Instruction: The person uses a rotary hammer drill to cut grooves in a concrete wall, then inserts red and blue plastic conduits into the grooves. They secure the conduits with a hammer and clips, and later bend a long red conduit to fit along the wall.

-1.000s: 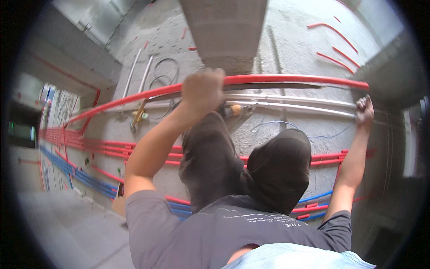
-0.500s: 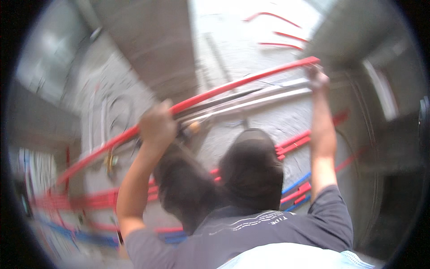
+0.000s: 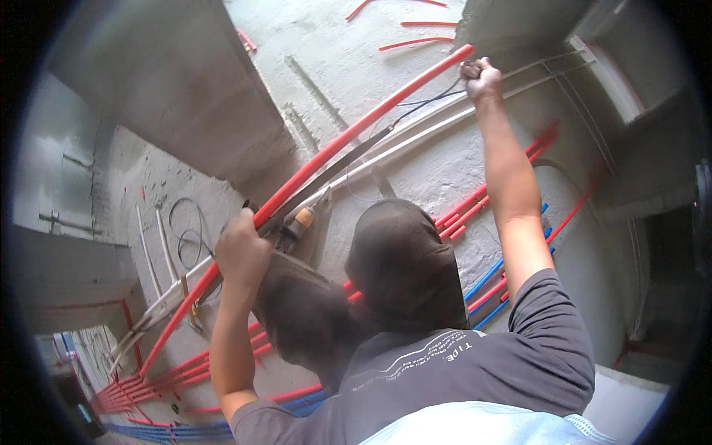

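Observation:
A long red conduit pipe (image 3: 334,152) slants across in front of me, its far end at upper right and its other end low at left. My left hand (image 3: 243,251) is wrapped round it left of the middle. My right hand (image 3: 482,76) is closed in a fist beside the far end. A thin dark cord (image 3: 432,98) runs into that fist, and the fist seems to hold it. Beneath the pipe, and nearly along it, lies a dark flat strap (image 3: 348,158). A power tool with a tan part (image 3: 300,221) shows past my left hand on the floor.
Red pipes (image 3: 475,206) and blue pipes (image 3: 486,282) run along the rough floor on both sides of my legs. White pipes (image 3: 415,143) lie beyond the red one. A coiled dark cable (image 3: 199,222) lies at left. A grey wall (image 3: 200,81) rises at upper left.
The red pipe slants more steeply now, with its far end higher and further left. My right hand has gone up and left with it; my left hand has dropped slightly. The view has also shifted.

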Demonstrator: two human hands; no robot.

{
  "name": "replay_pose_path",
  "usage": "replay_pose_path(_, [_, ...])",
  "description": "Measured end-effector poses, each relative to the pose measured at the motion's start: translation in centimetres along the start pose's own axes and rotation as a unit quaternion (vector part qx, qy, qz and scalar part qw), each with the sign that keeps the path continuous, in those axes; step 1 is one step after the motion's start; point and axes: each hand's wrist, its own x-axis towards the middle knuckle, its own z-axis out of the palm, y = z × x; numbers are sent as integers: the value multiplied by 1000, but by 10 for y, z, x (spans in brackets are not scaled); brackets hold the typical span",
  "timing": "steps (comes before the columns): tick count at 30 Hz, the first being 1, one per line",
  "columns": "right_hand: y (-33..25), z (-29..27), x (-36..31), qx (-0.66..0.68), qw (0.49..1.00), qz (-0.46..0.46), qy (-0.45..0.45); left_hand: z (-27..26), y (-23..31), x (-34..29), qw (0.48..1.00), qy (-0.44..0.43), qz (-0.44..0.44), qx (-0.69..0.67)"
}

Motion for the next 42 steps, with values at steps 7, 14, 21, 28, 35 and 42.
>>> replay_pose_path(7, [5,-82,47,-237,954,-43,180,0,-16,-8,998,-11,47,47])
replay_pose_path(14, [-66,-108,30,-249,949,-31,192,-11,7,7,997,-8,54,53])
replay_pose_path(21, [-73,-52,-43,-255,959,-99,66,-11,30,32,994,27,83,68])
replay_pose_path(28, [63,4,-196,-438,838,-278,-170,-52,128,94,993,68,84,57])
replay_pose_path(35, [174,106,-272,-203,942,132,-233,-36,171,75,991,-21,107,79])
replay_pose_path(42, [85,42,-216,-57,996,-66,-17,-58,71,-7,996,-38,73,47])
